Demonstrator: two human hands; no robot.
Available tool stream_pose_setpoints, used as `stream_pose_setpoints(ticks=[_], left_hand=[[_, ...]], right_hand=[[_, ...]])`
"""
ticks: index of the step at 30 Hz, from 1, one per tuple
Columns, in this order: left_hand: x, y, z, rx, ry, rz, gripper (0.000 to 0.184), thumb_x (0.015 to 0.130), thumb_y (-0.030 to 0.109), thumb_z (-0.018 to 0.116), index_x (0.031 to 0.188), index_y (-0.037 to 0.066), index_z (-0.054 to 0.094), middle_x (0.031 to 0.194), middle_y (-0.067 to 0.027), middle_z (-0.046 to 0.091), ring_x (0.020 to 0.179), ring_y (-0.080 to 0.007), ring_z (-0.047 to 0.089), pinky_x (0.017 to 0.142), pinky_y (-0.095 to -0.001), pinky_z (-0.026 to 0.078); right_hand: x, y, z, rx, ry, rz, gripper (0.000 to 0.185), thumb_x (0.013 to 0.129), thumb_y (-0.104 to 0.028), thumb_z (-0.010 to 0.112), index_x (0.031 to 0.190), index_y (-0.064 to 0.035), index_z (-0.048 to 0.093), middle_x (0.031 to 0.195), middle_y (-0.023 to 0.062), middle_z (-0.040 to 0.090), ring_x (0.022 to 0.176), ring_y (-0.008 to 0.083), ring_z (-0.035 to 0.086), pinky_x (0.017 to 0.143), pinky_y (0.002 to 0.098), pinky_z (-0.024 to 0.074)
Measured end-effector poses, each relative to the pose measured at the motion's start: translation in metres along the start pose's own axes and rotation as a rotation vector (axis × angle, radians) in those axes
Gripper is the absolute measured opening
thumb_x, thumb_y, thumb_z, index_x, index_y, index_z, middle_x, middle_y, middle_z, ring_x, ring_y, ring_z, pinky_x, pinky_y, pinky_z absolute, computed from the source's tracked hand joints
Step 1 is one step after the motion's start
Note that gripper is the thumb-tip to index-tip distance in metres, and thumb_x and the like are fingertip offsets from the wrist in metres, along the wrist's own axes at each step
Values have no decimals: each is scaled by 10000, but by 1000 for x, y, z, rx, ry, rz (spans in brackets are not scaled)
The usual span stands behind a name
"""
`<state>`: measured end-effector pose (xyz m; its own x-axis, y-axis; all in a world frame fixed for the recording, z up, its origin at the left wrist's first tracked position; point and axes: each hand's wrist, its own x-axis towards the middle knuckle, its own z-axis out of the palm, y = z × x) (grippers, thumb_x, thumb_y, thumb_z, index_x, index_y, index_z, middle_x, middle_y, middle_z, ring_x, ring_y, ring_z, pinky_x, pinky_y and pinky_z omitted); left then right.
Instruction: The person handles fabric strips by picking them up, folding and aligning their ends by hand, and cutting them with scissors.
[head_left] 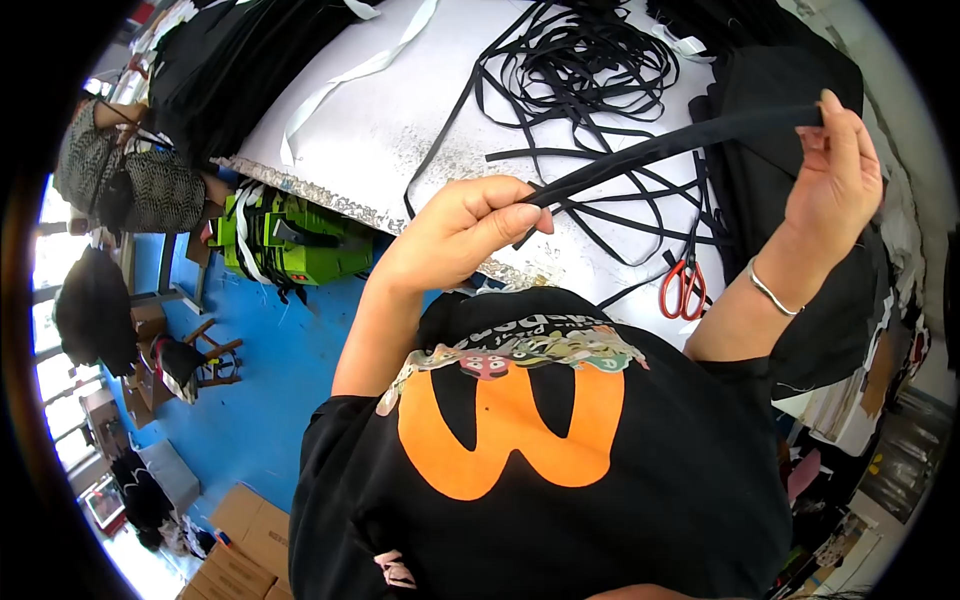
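Observation:
A black fabric strip is stretched between my two hands above the table. My left hand is closed, pinching its near end between thumb and fingers. At the upper right, my right hand is closed on the far end, with fingertips pressed together. Beneath the strip lies a tangled pile of narrow black tape, its loose lengths trailing across the white tabletop. Scissors with red handles rest near the table's front edge, below the strip and between my forearms.
Black cloth is piled on the right and more black fabric at the upper left. A white ribbon lies across the table. A green crate stands by the table's left edge. Another person is at far left; cardboard boxes sit lower left.

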<state>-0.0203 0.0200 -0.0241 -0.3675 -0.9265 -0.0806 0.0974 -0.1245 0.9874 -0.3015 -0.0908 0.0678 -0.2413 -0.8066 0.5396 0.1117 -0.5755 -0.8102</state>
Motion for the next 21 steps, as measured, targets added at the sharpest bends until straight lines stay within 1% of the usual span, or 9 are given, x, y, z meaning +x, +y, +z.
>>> stream_pose_setpoints(ticks=[2,3,6,12,15,17,18,19,21], left_hand=[[-4,-7,-6,38,15,60,241,964,211,541,929,-12,626,601,85,343,547,-29,276,488,-203,221],[-8,-2,-13,48,29,-121,214,949,186,538,934,5,652,665,52,430,627,-38,372,565,-210,333],[-9,-9,-19,39,84,39,206,947,182,550,961,-1,644,653,58,416,614,-35,363,553,-199,322],[-11,-13,-30,-50,146,79,189,949,132,541,957,-24,647,630,62,383,582,-35,308,521,-216,267],[-9,-24,-41,-73,110,67,202,928,150,578,982,-34,642,646,27,476,609,-58,409,563,-221,347],[-2,-35,-44,397,97,106,332,909,253,613,1077,-34,624,809,-59,607,746,-134,541,665,-272,436],[3,-33,-47,645,18,177,461,850,319,672,1154,-19,595,1090,-129,625,1038,-229,568,893,-348,443],[7,-28,-39,665,79,244,524,835,338,683,1201,-15,559,1158,-139,599,1093,-245,551,939,-363,424],[23,-10,-18,566,111,413,657,809,353,709,1302,-3,461,1245,-143,559,1150,-253,535,991,-378,402]], right_hand=[[5,0,-7,-2,15,-32,76,828,-16,678,841,58,686,692,28,600,620,82,531,642,210,459],[7,-2,-11,-19,28,-49,86,836,-15,672,852,68,685,690,38,596,624,88,523,654,228,463],[12,-7,-17,-68,75,-77,86,839,-14,669,850,70,684,682,41,585,618,95,517,661,247,463],[28,-7,-37,-40,74,-59,90,840,-17,665,816,69,677,683,57,588,612,113,518,662,268,464],[25,-11,-32,-40,88,-69,95,833,-30,676,806,61,676,685,57,596,604,110,517,654,262,461],[16,-16,-19,-51,93,-82,95,829,-39,683,807,53,677,683,53,598,600,105,516,650,257,459],[6,-19,-6,-153,-41,-91,82,822,-35,691,809,44,678,679,48,599,600,89,513,633,239,444],[-8,-22,10,-256,-175,-98,70,814,-32,698,812,36,679,675,42,600,601,74,511,617,221,429],[-40,-25,41,-259,-427,92,66,797,-1,701,752,4,653,673,-4,595,608,32,486,534,183,345]])
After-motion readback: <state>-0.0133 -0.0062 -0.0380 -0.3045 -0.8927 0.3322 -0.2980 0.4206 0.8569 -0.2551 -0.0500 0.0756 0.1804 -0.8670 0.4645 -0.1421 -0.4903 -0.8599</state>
